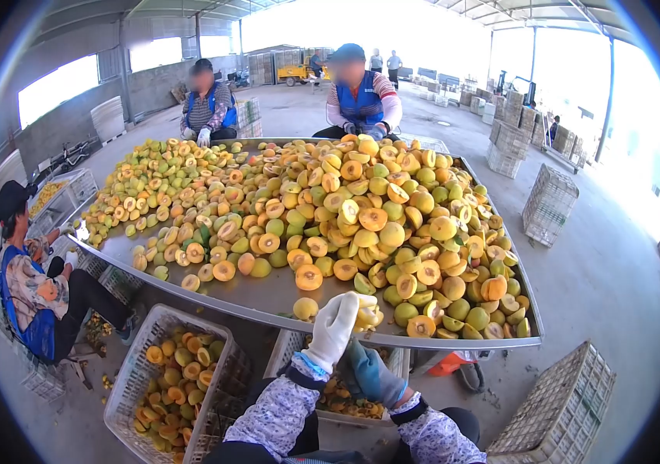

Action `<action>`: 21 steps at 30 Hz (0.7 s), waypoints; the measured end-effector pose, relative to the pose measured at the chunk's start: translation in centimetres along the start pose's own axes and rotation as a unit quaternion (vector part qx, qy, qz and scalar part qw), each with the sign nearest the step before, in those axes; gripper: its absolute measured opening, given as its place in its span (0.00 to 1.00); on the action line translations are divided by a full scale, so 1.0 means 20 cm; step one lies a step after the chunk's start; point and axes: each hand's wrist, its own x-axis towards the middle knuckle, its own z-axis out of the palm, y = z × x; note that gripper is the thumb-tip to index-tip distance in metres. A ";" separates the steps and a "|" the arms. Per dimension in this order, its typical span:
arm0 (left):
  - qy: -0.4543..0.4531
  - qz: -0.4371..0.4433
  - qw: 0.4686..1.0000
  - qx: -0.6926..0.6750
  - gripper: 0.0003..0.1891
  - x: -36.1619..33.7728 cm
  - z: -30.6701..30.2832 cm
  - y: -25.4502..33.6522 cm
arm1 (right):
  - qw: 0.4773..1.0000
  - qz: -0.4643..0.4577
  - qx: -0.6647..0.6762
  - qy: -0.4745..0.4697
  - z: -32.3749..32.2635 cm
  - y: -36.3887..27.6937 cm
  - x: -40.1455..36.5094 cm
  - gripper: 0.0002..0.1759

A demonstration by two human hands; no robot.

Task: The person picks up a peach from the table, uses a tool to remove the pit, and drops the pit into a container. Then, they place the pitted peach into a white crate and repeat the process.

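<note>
My left hand [334, 326], in a white glove, is closed around a yellow fruit [367, 315] at the near rim of the metal table [264, 298]. My right hand [371, 373], in a dark teal glove, sits just below and beside it, fingers curled; whether it holds anything is hidden. A large heap of halved yellow-orange fruit [361, 224] covers the table in front of me. A single whole fruit [305, 308] lies close to my left hand.
A white plastic crate [161, 383] of fruit stands at lower left, another crate [343, 398] under my hands. Empty crates [558, 406] sit to the right. One person [32, 290] crouches at left; two people [361, 97] sit at the far side.
</note>
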 end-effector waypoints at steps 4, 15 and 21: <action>-0.022 0.016 1.000 -0.011 0.23 0.02 0.03 0.00 | 0.956 0.111 0.232 -0.139 -0.06 0.05 0.06 0.30; 0.018 0.018 1.000 0.005 0.21 0.00 0.01 -0.02 | 0.998 0.038 0.044 -0.036 -0.06 0.04 0.03 0.34; 0.078 -0.013 0.996 -0.040 0.21 0.01 0.02 -0.05 | 1.000 0.005 -0.007 0.006 -0.02 0.02 0.02 0.32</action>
